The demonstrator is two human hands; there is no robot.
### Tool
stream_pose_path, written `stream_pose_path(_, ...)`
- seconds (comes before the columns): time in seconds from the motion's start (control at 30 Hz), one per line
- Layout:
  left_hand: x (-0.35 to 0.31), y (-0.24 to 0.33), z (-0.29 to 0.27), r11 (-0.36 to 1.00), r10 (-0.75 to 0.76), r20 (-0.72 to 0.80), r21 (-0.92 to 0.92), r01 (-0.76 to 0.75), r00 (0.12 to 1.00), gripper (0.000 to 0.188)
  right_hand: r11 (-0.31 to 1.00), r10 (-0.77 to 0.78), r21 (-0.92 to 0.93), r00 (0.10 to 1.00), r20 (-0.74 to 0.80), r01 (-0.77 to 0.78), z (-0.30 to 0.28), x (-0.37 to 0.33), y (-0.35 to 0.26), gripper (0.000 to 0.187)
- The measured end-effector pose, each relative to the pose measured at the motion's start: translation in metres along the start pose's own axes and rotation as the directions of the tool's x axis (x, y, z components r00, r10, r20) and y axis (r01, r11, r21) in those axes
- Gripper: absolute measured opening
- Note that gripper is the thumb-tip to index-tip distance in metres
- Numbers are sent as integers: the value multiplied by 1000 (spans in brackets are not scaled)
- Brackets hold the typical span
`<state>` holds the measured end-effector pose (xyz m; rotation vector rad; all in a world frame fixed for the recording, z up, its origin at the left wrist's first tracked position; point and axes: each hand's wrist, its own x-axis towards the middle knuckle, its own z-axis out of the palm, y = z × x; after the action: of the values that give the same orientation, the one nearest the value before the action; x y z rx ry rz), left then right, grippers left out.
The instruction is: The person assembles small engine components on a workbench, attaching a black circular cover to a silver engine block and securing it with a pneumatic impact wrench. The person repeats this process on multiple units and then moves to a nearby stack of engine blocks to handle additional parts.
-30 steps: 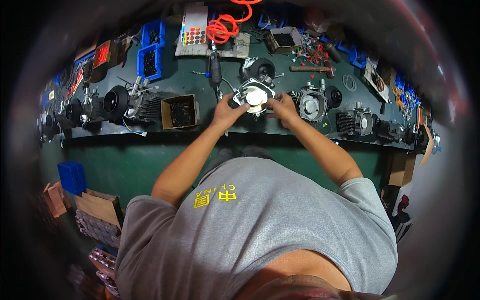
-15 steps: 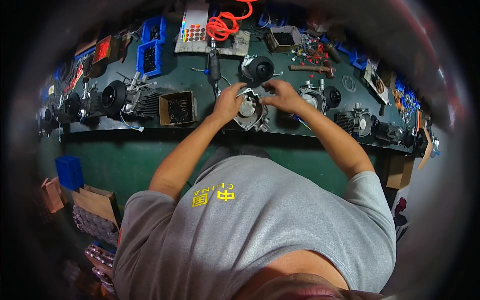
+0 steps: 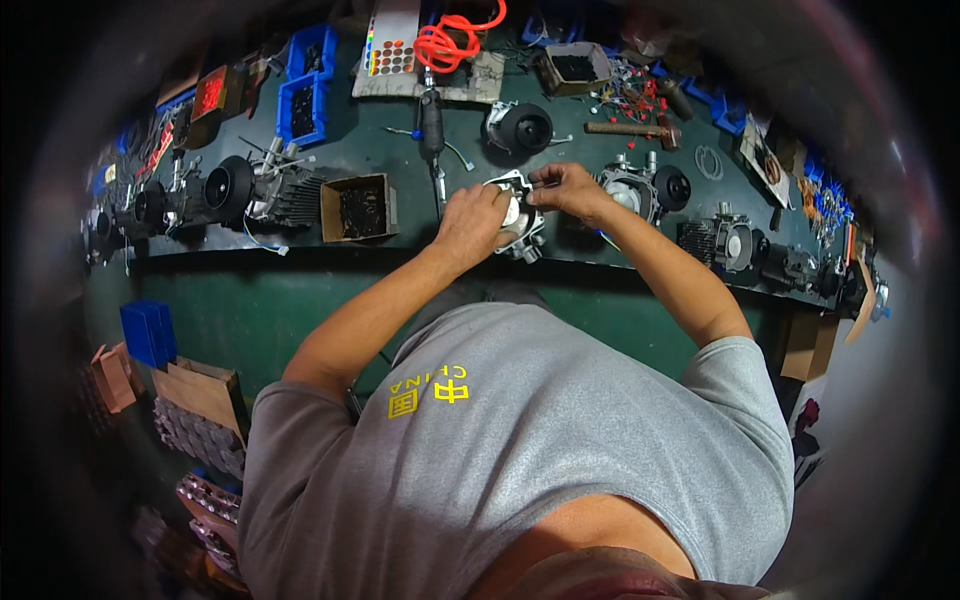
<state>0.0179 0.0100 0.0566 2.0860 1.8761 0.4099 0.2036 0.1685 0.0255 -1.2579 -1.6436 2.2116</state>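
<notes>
A silvery cast-metal housing [image 3: 528, 243] lies at the bench's near edge in front of me, its open side up and a pale round part inside. My left hand [image 3: 470, 226] is wrapped over the housing's left side, fingertips reaching across the rim. At the upper right rim, my right hand [image 3: 568, 192] has its fingers bent and pinched together. Whatever sits between those fingertips is too small to make out. Just beyond the housing stands a motor part with a black fan wheel [image 3: 525, 129]. Left of it lies a black pneumatic screwdriver [image 3: 432, 125] on a coiled red hose [image 3: 449, 47].
A cardboard box of small dark screws [image 3: 360, 210] stands left of my hands. Finned motor units [image 3: 290, 190] line the left; another housing with a black wheel [image 3: 632, 190] sits at right. Farther back are a hammer [image 3: 630, 130], blue bins [image 3: 302, 108] and another screw box [image 3: 574, 69].
My left hand has slid down from the housing's upper left rim and now covers its left side. The right fingers have drawn closer together at the right rim.
</notes>
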Motion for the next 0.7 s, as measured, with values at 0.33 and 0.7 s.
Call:
stream_pose_path(0.33,-2,-11,11,1000,30,-8,5,-30,1000,62,971,188,-148,982,-3,-186,5,-9,10,28)
stream_pose_path(0.7,-6,-15,4,966,79,-199,-226,-125,977,52,964,-25,-266,988,-154,-17,22,0,23,24)
